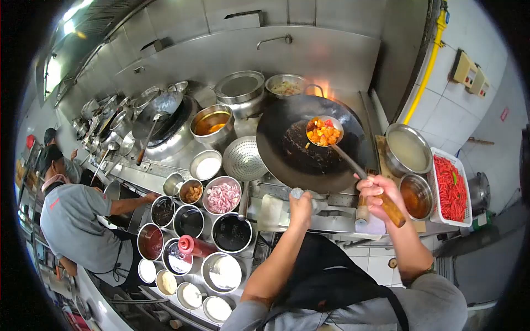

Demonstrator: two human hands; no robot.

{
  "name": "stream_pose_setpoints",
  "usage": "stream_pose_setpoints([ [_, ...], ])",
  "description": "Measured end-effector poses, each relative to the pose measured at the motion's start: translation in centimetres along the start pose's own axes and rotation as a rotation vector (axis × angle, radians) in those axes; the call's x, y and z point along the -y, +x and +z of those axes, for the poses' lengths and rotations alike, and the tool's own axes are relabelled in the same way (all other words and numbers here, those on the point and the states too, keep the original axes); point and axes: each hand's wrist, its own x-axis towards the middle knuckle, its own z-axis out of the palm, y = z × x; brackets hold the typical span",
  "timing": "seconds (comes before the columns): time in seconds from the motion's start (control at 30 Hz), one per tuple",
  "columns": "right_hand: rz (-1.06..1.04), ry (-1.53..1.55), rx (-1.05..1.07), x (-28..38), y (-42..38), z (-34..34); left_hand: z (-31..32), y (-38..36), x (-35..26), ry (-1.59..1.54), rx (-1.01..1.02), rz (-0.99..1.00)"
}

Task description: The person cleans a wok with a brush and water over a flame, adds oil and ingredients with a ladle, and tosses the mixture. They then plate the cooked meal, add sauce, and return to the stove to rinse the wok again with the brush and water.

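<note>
My right hand (381,194) is wrapped round the wooden handle of a ladle (349,160). Its bowl is heaped with orange and red diced food (324,132) and hangs over the big black wok (276,140). A few pieces and dark residue show on the wok's surface below. My left hand (301,208) is closed on a grey cloth (317,204) at the wok's near rim; whether a wok handle lies under the cloth is hidden. Flames (321,89) rise behind the wok.
A perforated strainer (243,159) lies left of the wok, beside bowls of sliced pink meat (222,197) and sauces. On the right stand metal bowls (408,149) and a basket of red chillies (450,187). A co-worker in grey (83,220) works at the left.
</note>
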Motion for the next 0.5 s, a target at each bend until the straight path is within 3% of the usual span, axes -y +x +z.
stream_pose_setpoints([
  [0.1, 0.015, -0.269, -0.223, 1.2, -1.1, 3.0, 0.1, -0.3, 0.0, -0.001, -0.038, -0.033],
  [0.2, 0.025, -0.426, -0.415, 1.3, -1.6, 5.1, 0.5, -1.5, 0.5, 0.177, -0.15, 0.106],
  [0.27, 0.055, -0.496, -0.491, 1.4, -1.5, 5.7, 0.4, -2.2, 1.0, 0.461, -0.217, 0.248],
  [0.37, 0.183, -0.344, -0.441, 1.5, -0.8, 6.4, -0.2, -3.0, 2.3, 0.645, -0.212, 0.354],
  [0.5, 0.207, -0.227, -0.209, 1.8, -0.2, 7.6, -0.7, -3.9, 3.7, 0.755, -0.163, 0.421],
])
